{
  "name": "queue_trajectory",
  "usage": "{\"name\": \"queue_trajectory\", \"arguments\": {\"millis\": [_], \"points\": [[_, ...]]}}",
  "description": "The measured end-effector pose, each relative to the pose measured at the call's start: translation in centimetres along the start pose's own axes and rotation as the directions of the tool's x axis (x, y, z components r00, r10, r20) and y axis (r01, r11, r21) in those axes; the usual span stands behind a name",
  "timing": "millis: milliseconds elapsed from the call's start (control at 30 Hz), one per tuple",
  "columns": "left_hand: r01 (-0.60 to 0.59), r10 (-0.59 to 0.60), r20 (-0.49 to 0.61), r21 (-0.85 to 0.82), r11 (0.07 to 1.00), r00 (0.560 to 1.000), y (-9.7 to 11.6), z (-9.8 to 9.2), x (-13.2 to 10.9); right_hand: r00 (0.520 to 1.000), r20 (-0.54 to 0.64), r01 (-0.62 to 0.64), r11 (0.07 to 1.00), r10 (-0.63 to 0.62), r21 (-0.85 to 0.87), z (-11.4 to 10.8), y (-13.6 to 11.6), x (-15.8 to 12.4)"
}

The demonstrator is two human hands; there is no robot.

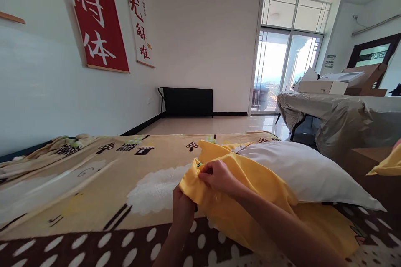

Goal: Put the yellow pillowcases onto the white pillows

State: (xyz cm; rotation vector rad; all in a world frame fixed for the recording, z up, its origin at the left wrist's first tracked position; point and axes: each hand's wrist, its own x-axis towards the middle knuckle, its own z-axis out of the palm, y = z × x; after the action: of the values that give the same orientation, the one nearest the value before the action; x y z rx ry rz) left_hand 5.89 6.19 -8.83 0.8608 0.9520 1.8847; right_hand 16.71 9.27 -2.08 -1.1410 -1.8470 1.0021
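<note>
A yellow pillowcase lies bunched over the left end of a white pillow, and more of its fabric spreads out in front of the pillow. My left hand is closed on the left edge of the pillowcase from below, its fingers partly hidden by the cloth. Close by, my right hand pinches the same edge from above between thumb and fingers. Whether the pillow's end sits inside the pillowcase or only under it, I cannot tell.
Beneath everything is a bed with a beige and brown patterned blanket. On the right stand a plastic-covered table with open boxes and a brown box. More yellow cloth shows there. A black folded panel leans on the wall.
</note>
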Motion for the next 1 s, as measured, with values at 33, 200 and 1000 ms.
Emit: {"name": "queue_trajectory", "arguments": {"millis": [33,200,1000], "points": [[0.024,-0.024,0.032,-0.018,1.0,0.999,0.0,0.0,0.0,0.999,0.021,-0.043,0.998,0.042,0.052,-0.1,0.1,0.0],[0.006,-0.007,0.129,0.007,1.0,0.992,-0.5,-0.3,0.1,0.988,0.121,-0.123,0.958,0.094,0.259,-0.1,0.9,0.0],[-0.214,0.214,0.067,-0.014,0.977,0.975,-2.0,-0.1,-0.2,0.999,0.022,-0.052,0.912,0.047,0.407,0.2,1.8,0.8]]}}
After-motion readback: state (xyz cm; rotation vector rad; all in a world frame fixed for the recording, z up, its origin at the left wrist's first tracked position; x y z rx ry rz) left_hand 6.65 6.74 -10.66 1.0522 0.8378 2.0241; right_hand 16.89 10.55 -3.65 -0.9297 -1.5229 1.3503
